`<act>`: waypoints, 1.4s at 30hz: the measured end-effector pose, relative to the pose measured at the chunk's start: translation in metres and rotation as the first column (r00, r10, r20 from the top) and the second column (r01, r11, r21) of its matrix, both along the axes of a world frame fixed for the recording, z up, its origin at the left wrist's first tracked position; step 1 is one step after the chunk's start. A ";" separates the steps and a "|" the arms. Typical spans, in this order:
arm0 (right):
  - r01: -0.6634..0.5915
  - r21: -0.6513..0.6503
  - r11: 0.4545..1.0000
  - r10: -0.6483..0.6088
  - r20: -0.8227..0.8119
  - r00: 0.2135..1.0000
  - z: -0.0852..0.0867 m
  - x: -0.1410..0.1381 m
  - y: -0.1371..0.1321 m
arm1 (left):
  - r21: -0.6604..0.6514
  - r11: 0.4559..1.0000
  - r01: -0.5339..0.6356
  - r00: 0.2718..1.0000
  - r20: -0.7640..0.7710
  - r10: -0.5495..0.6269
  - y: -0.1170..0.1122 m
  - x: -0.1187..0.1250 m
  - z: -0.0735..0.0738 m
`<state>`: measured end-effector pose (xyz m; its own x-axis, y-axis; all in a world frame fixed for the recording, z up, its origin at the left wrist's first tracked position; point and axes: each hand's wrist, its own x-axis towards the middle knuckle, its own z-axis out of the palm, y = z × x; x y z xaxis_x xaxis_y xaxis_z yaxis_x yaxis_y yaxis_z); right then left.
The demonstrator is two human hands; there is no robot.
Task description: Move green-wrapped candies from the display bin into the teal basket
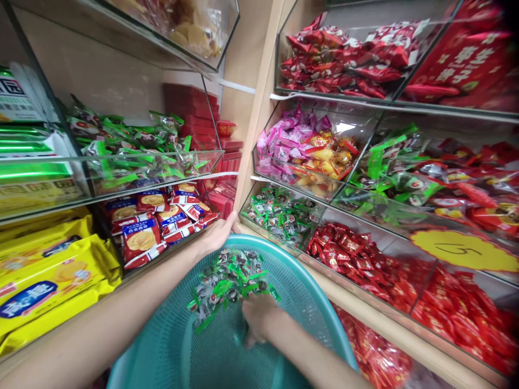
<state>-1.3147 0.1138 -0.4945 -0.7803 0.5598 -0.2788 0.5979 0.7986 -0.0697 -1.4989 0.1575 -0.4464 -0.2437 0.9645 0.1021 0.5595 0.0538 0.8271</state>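
A teal plastic basket (308, 302) sits low in front of me with a heap of green-and-clear wrapped candies (229, 281) in it. My left hand (219, 233) grips the basket's far rim, fingers curled over the edge. My right hand (259, 317) is down inside the basket, fingers closed into the near edge of the candy heap; what it holds is partly hidden. Just beyond the rim is a clear bin of the same green-wrapped candies (281, 216).
Clear shelf bins surround me: red-and-blue biscuit packs (156, 221), yellow packs (52, 270), green sweets (133, 146) on the left; pink and yellow sweets (304, 148), red candies (357, 254) and a yellow price tag (462, 249) on the right. A wooden post (253, 97) divides them.
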 end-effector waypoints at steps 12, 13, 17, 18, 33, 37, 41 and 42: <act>0.360 0.089 0.929 -0.353 -0.079 0.932 0.050 0.049 0.061 | 0.018 0.999 0.026 1.000 -0.016 -0.026 0.004 -0.002 -0.006; 0.351 0.103 0.931 -0.345 -0.071 0.936 0.048 0.046 0.060 | 0.016 1.000 0.027 0.999 -0.018 -0.026 0.004 -0.002 -0.006; 0.367 0.122 0.922 -0.365 -0.042 0.930 0.041 0.033 0.054 | 0.000 1.000 0.011 1.000 -0.018 -0.011 0.000 -0.001 -0.001; 0.380 0.123 0.917 -0.378 -0.040 0.925 0.039 0.030 0.053 | -0.003 1.000 0.009 1.000 -0.017 -0.009 0.000 -0.001 0.000; 0.349 0.073 0.934 -0.352 0.038 0.935 0.032 0.023 0.050 | -0.002 1.000 0.007 0.998 -0.067 -0.007 -0.004 0.001 0.004; 0.336 -0.002 0.942 -0.336 -0.001 0.942 0.032 0.027 0.053 | -0.011 1.000 0.004 0.998 -0.063 -0.004 -0.004 0.002 0.006; 0.351 -0.025 0.936 -0.351 -0.135 0.926 0.034 0.039 0.062 | 0.001 1.000 0.006 0.998 -0.065 -0.006 -0.003 0.001 0.004; 0.357 -0.027 0.934 -0.355 -0.184 0.917 0.035 0.043 0.065 | 0.002 1.000 0.007 0.998 -0.066 -0.007 -0.003 0.001 0.004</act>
